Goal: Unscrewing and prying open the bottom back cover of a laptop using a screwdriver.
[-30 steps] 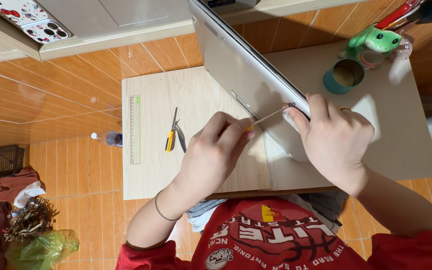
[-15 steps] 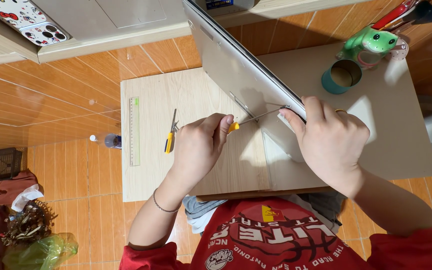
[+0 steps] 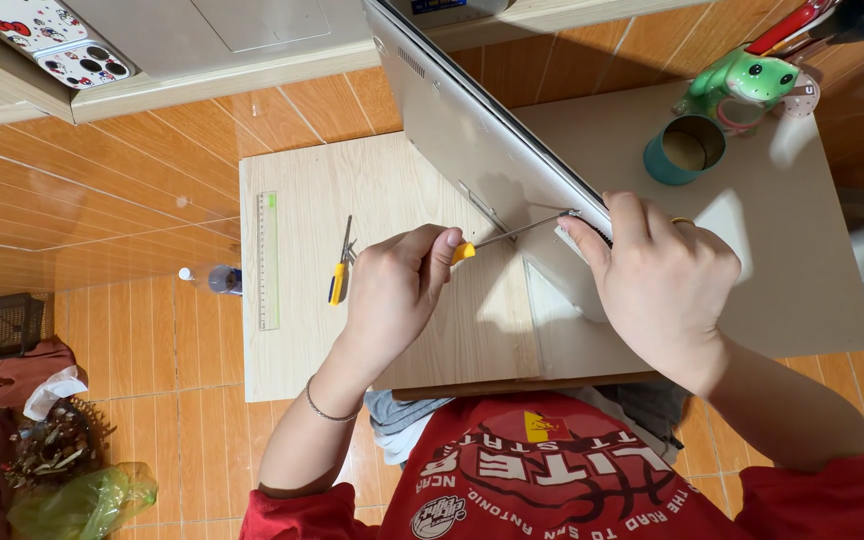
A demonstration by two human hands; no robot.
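Left hand (image 3: 397, 285) fingers clamp screwdriver (image 3: 507, 237), shaft pointing right-up to laptop (image 3: 482, 140) edge; right hand (image 3: 657, 275) fingers grip laptop.

Left hand (image 3: 397, 290) gripping yellow-handled screwdriver (image 3: 512, 236) against tilted laptop (image 3: 472, 140), right hand (image 3: 657, 280) steadying its edge

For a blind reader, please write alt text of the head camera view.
The left hand holds a yellow-handled screwdriver against the edge of a grey laptop stood on edge, and the right hand steadies it. On the wooden table lie a green ruler and small pliers.
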